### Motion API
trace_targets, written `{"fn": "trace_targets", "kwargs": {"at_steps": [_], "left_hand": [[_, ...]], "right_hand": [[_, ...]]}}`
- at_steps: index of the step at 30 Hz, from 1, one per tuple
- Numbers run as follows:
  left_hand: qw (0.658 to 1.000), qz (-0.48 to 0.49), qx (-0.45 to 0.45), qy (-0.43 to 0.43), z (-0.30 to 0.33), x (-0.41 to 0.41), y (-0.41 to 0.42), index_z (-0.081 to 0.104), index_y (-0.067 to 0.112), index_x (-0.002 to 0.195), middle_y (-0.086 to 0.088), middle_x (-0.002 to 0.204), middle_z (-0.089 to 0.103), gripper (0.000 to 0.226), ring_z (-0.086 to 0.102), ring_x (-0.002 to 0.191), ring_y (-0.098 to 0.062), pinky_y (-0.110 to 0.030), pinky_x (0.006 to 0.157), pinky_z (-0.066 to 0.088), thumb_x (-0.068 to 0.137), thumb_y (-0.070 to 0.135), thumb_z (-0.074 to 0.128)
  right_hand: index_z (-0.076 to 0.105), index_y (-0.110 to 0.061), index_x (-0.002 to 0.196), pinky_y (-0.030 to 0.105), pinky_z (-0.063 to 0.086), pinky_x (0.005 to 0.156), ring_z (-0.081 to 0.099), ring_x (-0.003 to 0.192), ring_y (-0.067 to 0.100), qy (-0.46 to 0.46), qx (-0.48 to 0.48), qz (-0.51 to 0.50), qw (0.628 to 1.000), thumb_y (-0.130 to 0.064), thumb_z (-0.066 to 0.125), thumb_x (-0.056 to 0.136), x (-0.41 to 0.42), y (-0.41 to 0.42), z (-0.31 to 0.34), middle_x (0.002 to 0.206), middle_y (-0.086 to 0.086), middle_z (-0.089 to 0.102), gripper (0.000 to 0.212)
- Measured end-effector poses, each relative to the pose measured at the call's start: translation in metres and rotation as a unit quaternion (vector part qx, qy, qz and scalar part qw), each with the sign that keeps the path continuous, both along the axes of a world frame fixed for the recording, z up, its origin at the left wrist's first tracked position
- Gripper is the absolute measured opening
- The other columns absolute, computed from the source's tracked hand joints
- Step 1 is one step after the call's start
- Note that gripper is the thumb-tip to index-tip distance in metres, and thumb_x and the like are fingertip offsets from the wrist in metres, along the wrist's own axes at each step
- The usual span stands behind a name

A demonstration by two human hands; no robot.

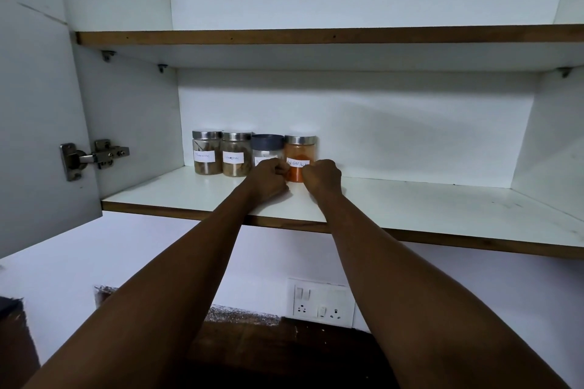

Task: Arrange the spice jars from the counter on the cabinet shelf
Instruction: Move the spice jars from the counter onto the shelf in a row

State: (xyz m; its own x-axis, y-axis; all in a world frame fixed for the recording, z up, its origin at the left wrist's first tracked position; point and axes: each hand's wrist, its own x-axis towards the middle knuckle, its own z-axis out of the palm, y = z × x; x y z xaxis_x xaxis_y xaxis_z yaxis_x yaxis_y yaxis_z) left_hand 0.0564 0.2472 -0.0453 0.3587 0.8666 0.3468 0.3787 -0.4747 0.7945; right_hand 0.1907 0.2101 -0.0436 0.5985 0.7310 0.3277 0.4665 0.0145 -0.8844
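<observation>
Several labelled spice jars stand in a row at the back left of the lower cabinet shelf (410, 199). Two steel-lidded jars of brown spice (207, 155) (235, 156) are on the left, then a dark-lidded clear jar (267, 148). Rightmost is a steel-lidded jar of orange-red powder (298, 156). My left hand (268, 178) and my right hand (324, 177) reach in with curled fingers. They grip the orange jar's lower part from its left and right sides. My left hand also hides the bottom of the dark-lidded jar.
The shelf runs bare to the right of the jars. An upper shelf (316, 36) sits above. The open cabinet door with its hinge (94, 158) is on the left. A switch and socket plate (320, 301) is on the wall below, above a dark counter (284, 350).
</observation>
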Motion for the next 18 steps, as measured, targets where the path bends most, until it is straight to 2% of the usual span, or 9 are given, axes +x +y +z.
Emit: {"fn": "trace_targets", "kwargs": {"at_steps": [8,12,18], "left_hand": [[0.999,-0.018,-0.003,0.043,-0.0007,0.0031,0.0050,0.066,0.005,0.122,-0.009,0.127,0.070,0.044,0.063,0.123,-0.025,-0.046,0.111,0.048,0.080,-0.006,0.062],[0.998,-0.021,0.009,0.062,-0.0002,0.0022,0.0053,0.064,0.004,0.123,-0.010,0.128,0.069,0.045,0.062,0.123,-0.026,-0.047,0.111,0.048,0.079,-0.005,0.062],[0.996,-0.021,0.026,0.078,0.0011,0.0018,0.0054,0.065,0.003,0.123,-0.010,0.129,0.069,0.046,0.063,0.124,-0.026,-0.046,0.110,0.048,0.079,-0.005,0.062]], "right_hand": [[0.069,-0.003,0.121,0.026,0.044,0.082,0.065,0.116,0.034,-0.003,-0.005,0.007,1.000,-0.023,0.065,0.092,-0.0001,0.0033,-0.0011,0.126,0.017,0.070,0.036],[0.068,-0.004,0.122,0.033,0.052,0.092,0.066,0.114,0.034,-0.010,-0.006,0.004,1.000,-0.027,0.068,0.091,0.0001,0.0065,-0.0019,0.126,0.016,0.070,0.038],[0.069,-0.004,0.117,0.031,0.051,0.086,0.068,0.112,0.033,-0.017,-0.004,-0.005,1.000,-0.028,0.070,0.090,0.0014,0.0081,-0.0040,0.122,0.015,0.071,0.035]]}}
